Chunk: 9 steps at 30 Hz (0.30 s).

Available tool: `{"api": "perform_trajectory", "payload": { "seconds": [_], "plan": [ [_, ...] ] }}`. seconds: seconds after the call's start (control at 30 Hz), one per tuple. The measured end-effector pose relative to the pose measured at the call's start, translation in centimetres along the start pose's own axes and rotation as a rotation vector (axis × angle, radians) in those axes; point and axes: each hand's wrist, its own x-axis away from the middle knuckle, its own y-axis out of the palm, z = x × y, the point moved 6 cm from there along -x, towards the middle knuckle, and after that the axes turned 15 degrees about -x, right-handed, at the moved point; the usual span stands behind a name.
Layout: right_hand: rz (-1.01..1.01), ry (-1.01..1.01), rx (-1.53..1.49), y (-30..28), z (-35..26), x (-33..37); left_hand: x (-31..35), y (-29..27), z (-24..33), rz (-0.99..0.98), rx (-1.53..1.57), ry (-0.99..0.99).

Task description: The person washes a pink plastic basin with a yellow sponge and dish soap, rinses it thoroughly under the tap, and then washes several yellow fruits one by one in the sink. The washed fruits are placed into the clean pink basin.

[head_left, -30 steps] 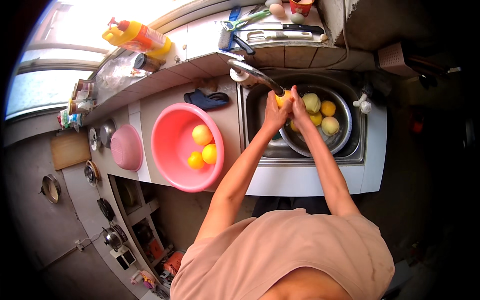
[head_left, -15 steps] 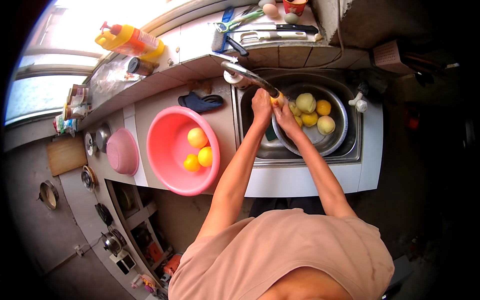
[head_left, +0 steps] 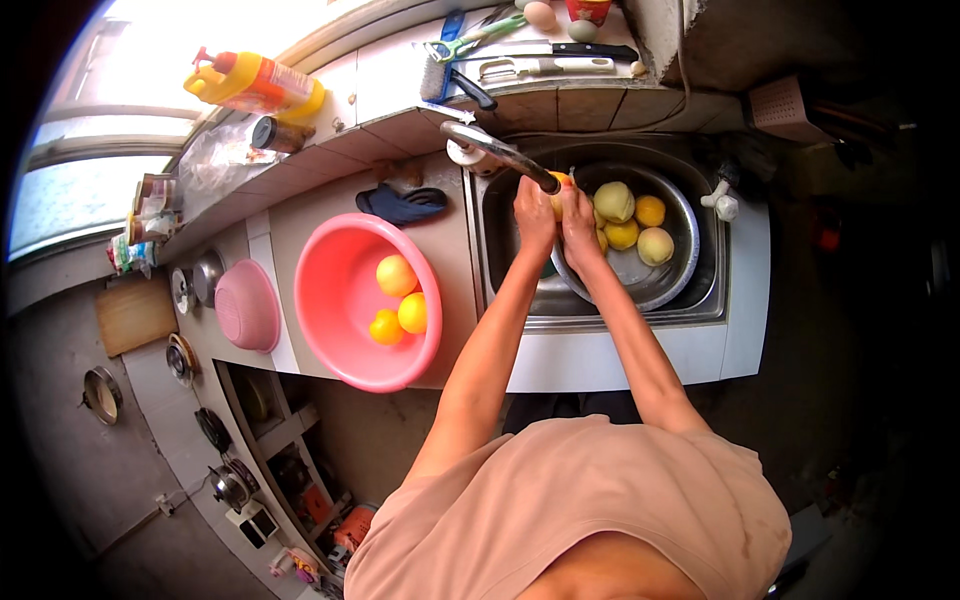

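Observation:
Under the curved metal faucet (head_left: pixel 500 152), I hold a yellow-orange, peach-like fruit (head_left: pixel 558 203) between both hands. My left hand (head_left: pixel 535 218) is closed against its left side, and my right hand (head_left: pixel 577 225) grips the right side. The faucet and my fingers hide much of it. Just right of my hands, a metal basin (head_left: pixel 668 292) sits in the steel sink (head_left: pixel 722 290). Several yellow and greenish fruits lie in it, among them a pale green one (head_left: pixel 614 202) and an orange-yellow one (head_left: pixel 650 210).
Left of the sink stands a pink basin (head_left: pixel 330 300) holding three orange-yellow fruits (head_left: pixel 412 312). Behind it lies a dark blue cloth item (head_left: pixel 402 204). On the ledge are a yellow bottle (head_left: pixel 262 85), a knife (head_left: pixel 590 50), a peeler (head_left: pixel 545 68) and eggs (head_left: pixel 540 15).
Both hands have shifted slightly and turned around the fruit under the faucet, and more of its yellow surface shows. The fruits in the two basins have stayed put.

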Motion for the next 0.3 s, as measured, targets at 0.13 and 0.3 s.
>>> {"api": "perform_trajectory", "payload": {
  "seconds": [0.13,0.3],
  "plan": [
    [-0.140,-0.443,0.741,-0.3,-1.8,2.0,-0.2,2.0,-2.5,-0.037,0.740,-0.697],
    [-0.260,-0.444,0.632,-0.2,-2.7,0.5,0.6,2.6,-1.7,0.004,0.672,-0.667]
  ]
}}
